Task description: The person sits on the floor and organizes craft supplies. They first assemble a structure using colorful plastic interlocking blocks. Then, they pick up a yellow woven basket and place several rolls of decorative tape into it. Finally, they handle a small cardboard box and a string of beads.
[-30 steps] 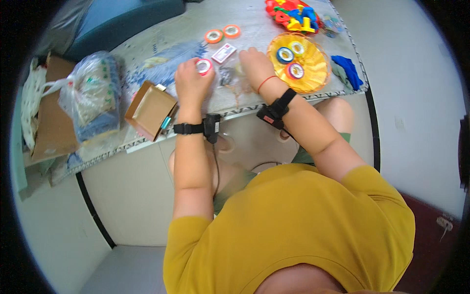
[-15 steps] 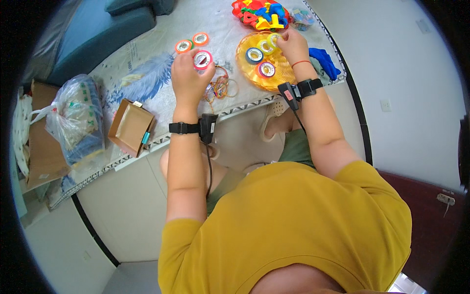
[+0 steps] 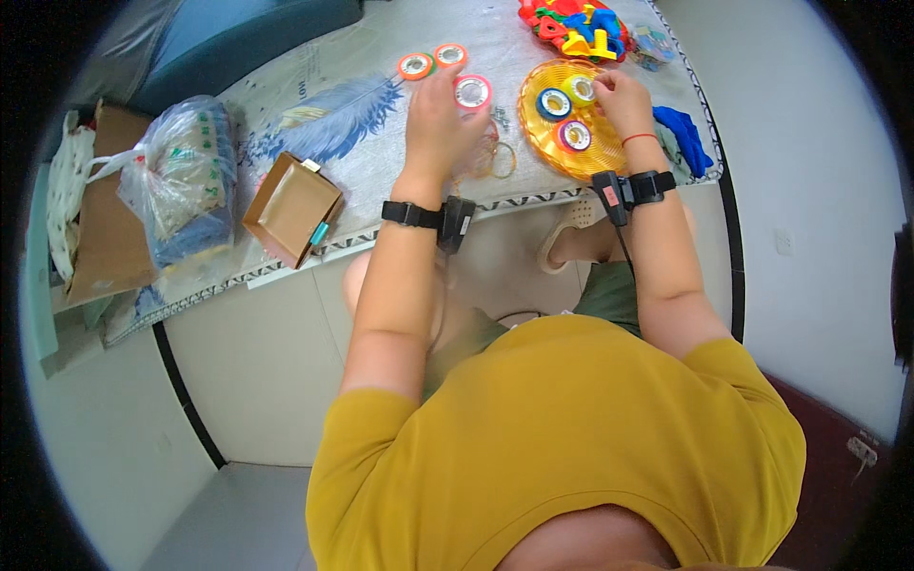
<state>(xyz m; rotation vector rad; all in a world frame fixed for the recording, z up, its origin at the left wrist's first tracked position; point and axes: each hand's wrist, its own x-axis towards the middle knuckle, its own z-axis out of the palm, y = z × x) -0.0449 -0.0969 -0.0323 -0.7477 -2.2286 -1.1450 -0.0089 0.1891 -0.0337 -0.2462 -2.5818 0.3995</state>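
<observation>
My left hand (image 3: 438, 124), partly blurred, has its fingers closed on the left edge of a pink ring-shaped roll with a white core (image 3: 472, 93), held over the cloth. Two orange rolls (image 3: 415, 67) lie just beyond it, a green edge showing between them. Over the amber woven-pattern tray (image 3: 541, 143), my right hand (image 3: 624, 103) is pinched at the right edge of a yellow roll (image 3: 579, 89). The tray also bears a blue roll (image 3: 553, 104) and a purple-and-orange roll (image 3: 573, 136). My hand hides part of the tray's right side.
A red tray of colourful plastic pieces (image 3: 576, 27) stands behind the amber one. Blue cloth (image 3: 684, 138) lies to its right. Thin coloured loops (image 3: 500, 157) sit near the table's front edge. Leftward are an open cardboard box (image 3: 293, 205) and a filled plastic bag (image 3: 181, 181).
The whole view has shifted, so the table sits further right. Two overlapping yellow rolls at my right hand now show as one. The pink roll has moved slightly right with my left hand.
</observation>
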